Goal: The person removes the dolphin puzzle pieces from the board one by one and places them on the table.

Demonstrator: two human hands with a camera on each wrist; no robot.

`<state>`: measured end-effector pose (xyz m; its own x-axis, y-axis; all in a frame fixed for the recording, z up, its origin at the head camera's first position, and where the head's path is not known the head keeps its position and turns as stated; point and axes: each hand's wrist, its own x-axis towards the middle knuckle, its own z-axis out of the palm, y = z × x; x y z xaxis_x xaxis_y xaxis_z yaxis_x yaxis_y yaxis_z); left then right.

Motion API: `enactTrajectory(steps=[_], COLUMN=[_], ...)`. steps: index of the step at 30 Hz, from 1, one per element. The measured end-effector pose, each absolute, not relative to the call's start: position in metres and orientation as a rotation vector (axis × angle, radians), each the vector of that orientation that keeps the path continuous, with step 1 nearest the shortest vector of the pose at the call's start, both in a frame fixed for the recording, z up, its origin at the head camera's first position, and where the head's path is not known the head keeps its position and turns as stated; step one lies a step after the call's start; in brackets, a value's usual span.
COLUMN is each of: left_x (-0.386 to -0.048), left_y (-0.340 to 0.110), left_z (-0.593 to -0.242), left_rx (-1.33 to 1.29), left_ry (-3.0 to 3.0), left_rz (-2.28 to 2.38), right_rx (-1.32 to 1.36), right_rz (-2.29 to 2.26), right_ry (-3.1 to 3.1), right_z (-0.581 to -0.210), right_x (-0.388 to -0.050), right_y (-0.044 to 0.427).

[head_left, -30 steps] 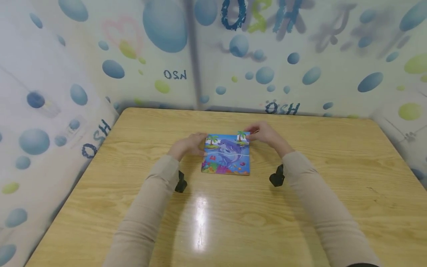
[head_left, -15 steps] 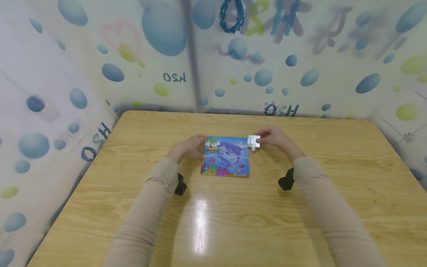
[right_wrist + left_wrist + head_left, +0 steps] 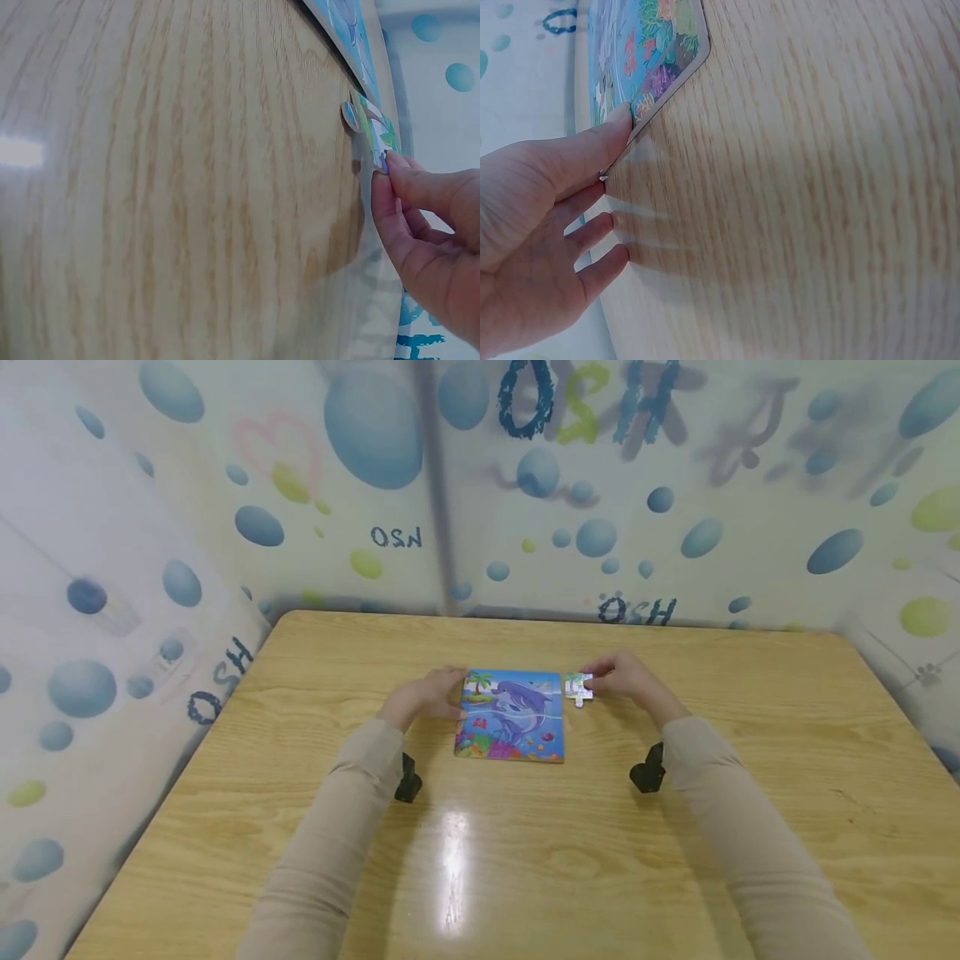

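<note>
A square blue puzzle [image 3: 510, 718] with a dolphin, a palm tree and coral lies flat on the table. At its left edge is my left hand [image 3: 431, 693]; in the left wrist view its thumb [image 3: 600, 146] rests on the puzzle's rim, and the other fingers spread beside it at the table. My right hand [image 3: 626, 681] pinches a small puzzle piece [image 3: 576, 685] between thumb and fingers. This piece shows a palm tree and has a rounded tab. It is just right of the puzzle's upper right corner, with a narrow gap between them.
The wooden table [image 3: 525, 860] extends on all sides of the puzzle. Behind it stands a wall [image 3: 630, 468] with blue and green dots and lettering. A black mount sits at each wrist.
My right hand has moved right with the palm-tree piece, from over the puzzle's upper right corner to beside it. The left hand has stayed at the left edge.
</note>
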<state>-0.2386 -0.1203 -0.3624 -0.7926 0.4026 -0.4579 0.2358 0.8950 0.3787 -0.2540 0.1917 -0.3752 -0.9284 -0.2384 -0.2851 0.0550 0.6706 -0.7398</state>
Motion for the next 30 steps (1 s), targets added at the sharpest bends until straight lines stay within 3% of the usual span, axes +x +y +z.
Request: enactTrajectory(steps=[30], left_x=[-0.2368], left_y=[-0.1197], left_z=[-0.3605], left_rx=[0.424], left_ry=[2.488], left_rz=[0.445], right_rx=[-0.163], right_rz=[-1.049], right_ry=[2.573], right_z=[-0.3840], right_x=[-0.2591], right_y=[0.1925])
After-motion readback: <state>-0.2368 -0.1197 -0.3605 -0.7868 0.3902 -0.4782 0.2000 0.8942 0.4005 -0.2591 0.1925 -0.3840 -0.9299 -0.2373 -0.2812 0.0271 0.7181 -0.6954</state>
